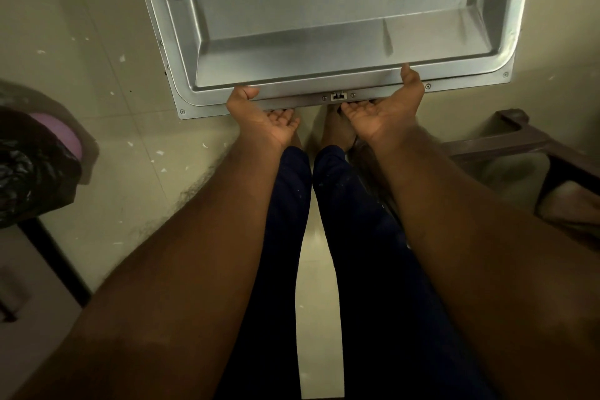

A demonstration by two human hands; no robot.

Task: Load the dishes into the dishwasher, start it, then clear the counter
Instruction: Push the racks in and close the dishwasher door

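My left hand and right hand each gripped the door edge (I couldn't see inside), so starting and clearing looked not yet done.

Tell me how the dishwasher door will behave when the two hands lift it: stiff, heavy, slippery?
The dishwasher door looks like pressed metal with a raised rim, so it is probably stiff. Its smooth surface may be slippery, yet the left hand and right hand grip the edge, thumbs on top. Two hands suggest some weight.

dishwasher door: cut off at top | fingers: tips hidden under door edge | bag: cut off left
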